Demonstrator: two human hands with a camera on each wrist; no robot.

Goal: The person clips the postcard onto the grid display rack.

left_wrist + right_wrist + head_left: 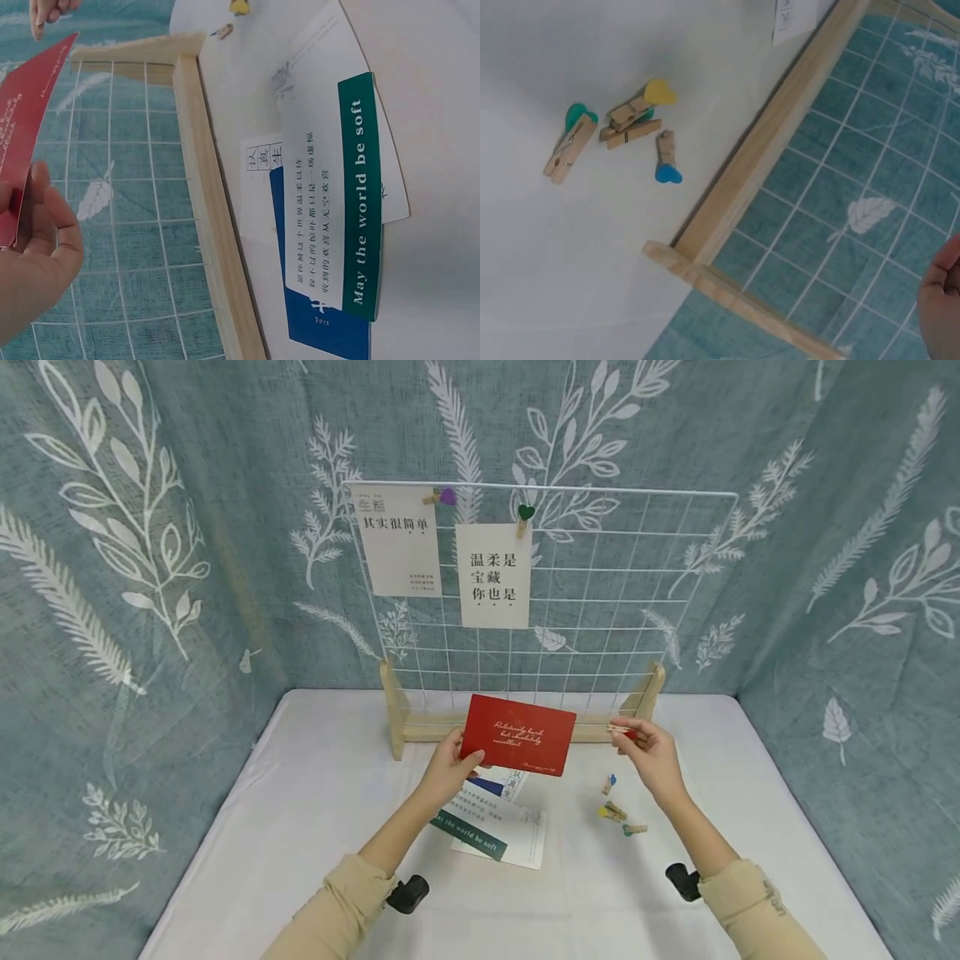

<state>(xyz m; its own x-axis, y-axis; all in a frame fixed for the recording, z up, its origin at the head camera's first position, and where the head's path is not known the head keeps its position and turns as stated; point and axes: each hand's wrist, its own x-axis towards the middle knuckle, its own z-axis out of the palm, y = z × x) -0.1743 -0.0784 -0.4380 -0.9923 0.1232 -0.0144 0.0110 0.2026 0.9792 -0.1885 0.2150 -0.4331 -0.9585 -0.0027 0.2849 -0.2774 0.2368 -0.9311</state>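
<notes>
A red card (520,735) with white script is pinched at its lower left corner by my left hand (447,768), raised in front of the wire grid. In the left wrist view the thumb of that hand lies over the card (22,127) and the fingers curl behind it. My right hand (651,756), to the right of the card, pinches a small wooden clothespin (621,729) with a red decoration. Only part of that hand (941,300) shows at the right edge of the right wrist view, where the clothespin is out of sight.
A white wire grid (585,610) stands in a wooden base (592,731). Two cream cards (397,556) hang on it by clothespins with purple and green hearts (526,512). Several cards (517,827) overlap on the table, left of several loose clothespins (613,811).
</notes>
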